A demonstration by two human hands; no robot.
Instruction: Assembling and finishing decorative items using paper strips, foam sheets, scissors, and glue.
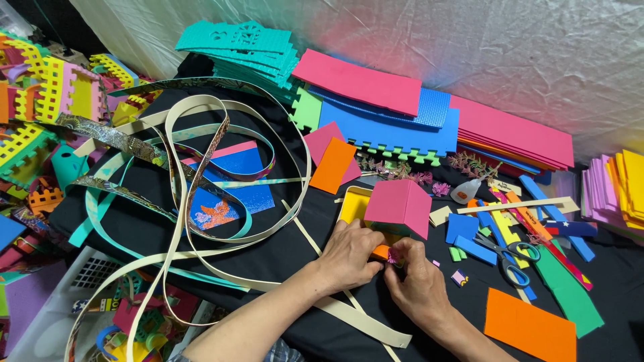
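Our left hand (349, 255) steadies the little foam house (392, 211) on the black table (282, 251); our right hand (416, 281) pinches a small flower (393, 255) against its wall. Pressing too hard, we judge, could tip the pink roof (400, 204).

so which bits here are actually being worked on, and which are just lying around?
In hand:
left hand
right hand
small foam house, pink roof, yellow wall

Lying about:
scissors
glue bottle
cream strips
orange sheet
stacked foam mats

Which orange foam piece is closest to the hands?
The small orange piece at the base of the little foam house, touching the left hand. The orange sheet at lower right and the orange rectangle farther up lie well away.
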